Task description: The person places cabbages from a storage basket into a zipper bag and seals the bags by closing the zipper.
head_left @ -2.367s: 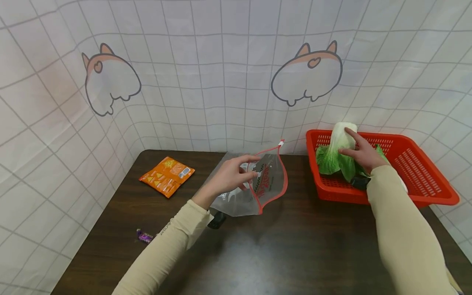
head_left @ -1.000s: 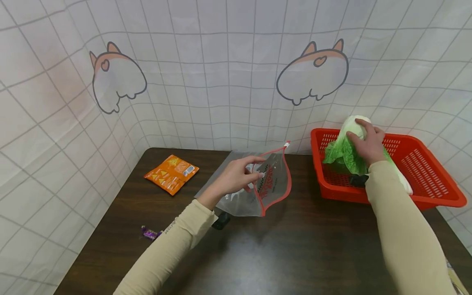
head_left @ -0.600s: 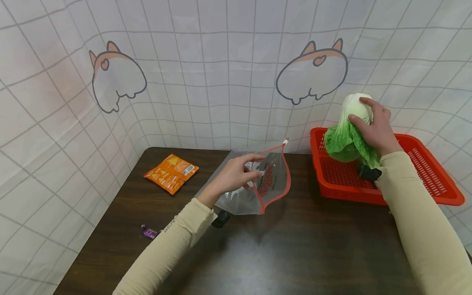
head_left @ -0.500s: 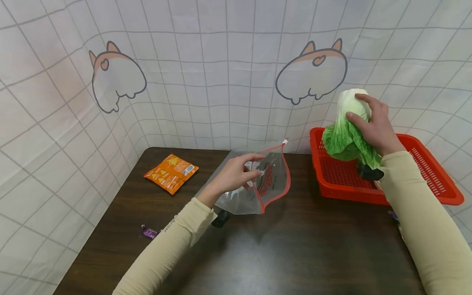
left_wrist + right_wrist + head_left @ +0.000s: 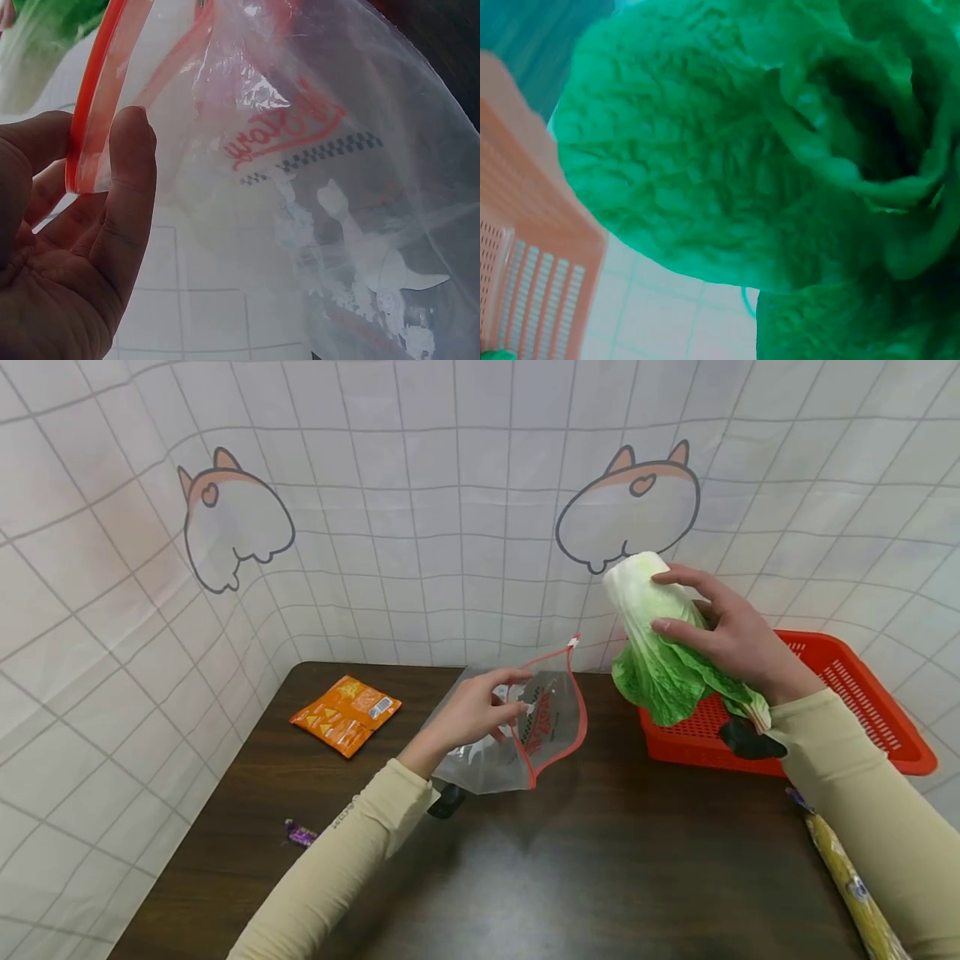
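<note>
My left hand (image 5: 472, 714) pinches the red-edged rim of a clear zip bag (image 5: 551, 718) between thumb and fingers. The bag's mouth gapes toward the right, and in the left wrist view the rim (image 5: 94, 97) runs between thumb and forefinger. Raised over the left end of the red basket (image 5: 712, 756), my right hand (image 5: 727, 631) grips a napa cabbage (image 5: 648, 610), white base up and green leaves hanging down. Those leaves (image 5: 682, 165) fill most of the right wrist view. The cabbage and right arm hide much of the basket's inside.
An orange snack packet (image 5: 347, 716) lies at the back left of the dark table (image 5: 600, 868). A small purple-wrapped candy (image 5: 300, 833) is beside the left sleeve. At the right, a long yellow packet (image 5: 851, 877) lies partly under the right forearm. A grid-patterned curtain (image 5: 420, 527) stands behind.
My right hand took hold of the napa cabbage, lifted it out of the red basket and carried it left. The left hand stays at the bag's rim.
</note>
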Action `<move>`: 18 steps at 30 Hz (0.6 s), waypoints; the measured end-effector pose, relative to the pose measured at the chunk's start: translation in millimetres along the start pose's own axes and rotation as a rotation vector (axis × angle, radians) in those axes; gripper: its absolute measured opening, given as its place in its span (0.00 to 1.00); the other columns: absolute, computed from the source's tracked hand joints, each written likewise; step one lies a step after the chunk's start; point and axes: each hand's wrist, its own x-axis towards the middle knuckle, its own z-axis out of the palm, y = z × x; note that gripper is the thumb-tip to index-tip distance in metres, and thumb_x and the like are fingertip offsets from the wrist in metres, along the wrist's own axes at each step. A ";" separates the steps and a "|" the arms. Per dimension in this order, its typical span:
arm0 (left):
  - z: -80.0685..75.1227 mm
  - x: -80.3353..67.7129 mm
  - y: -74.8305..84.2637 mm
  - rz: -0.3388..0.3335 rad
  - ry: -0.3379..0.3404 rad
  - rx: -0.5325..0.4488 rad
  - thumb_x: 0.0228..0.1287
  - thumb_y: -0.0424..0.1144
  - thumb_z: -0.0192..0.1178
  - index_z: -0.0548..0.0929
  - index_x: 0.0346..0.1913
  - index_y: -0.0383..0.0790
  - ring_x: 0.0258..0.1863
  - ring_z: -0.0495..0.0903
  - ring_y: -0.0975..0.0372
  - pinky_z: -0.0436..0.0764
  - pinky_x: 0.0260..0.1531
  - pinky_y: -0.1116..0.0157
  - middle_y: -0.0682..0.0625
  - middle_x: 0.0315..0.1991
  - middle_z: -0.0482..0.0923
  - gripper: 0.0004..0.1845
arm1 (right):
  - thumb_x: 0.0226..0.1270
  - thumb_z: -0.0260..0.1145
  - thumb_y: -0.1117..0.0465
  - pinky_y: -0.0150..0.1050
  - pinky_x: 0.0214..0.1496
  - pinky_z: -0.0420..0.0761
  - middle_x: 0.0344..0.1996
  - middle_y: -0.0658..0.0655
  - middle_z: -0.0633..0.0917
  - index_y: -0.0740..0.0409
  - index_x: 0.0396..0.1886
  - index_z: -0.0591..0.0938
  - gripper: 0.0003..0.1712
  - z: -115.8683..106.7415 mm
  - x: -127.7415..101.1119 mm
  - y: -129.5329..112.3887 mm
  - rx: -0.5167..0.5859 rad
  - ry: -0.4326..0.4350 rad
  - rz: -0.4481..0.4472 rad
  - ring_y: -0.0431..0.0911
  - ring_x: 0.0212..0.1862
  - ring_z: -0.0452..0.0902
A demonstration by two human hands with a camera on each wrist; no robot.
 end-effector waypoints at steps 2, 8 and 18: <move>1.0 0.3 -1.3 0.002 0.001 0.016 0.68 0.36 0.62 0.74 0.67 0.47 0.22 0.83 0.60 0.85 0.24 0.59 0.47 0.41 0.83 0.25 | 0.69 0.65 0.59 0.32 0.38 0.80 0.71 0.50 0.62 0.40 0.71 0.68 0.31 5.3 -2.8 -4.2 0.010 -0.029 -0.015 0.64 0.58 0.70; 2.3 0.0 -1.9 0.011 -0.005 0.036 0.67 0.34 0.62 0.73 0.67 0.46 0.22 0.83 0.61 0.83 0.22 0.64 0.45 0.52 0.80 0.26 | 0.70 0.64 0.54 0.37 0.40 0.80 0.67 0.50 0.67 0.35 0.69 0.71 0.28 19.5 -8.9 -14.0 -0.022 -0.149 -0.001 0.56 0.52 0.77; 2.4 0.2 0.7 -0.001 -0.003 0.007 0.65 0.31 0.61 0.73 0.67 0.44 0.24 0.83 0.61 0.85 0.28 0.54 0.45 0.56 0.77 0.27 | 0.69 0.64 0.46 0.47 0.47 0.78 0.62 0.47 0.71 0.30 0.63 0.75 0.24 45.0 -9.2 -10.4 -0.063 -0.356 0.034 0.51 0.50 0.76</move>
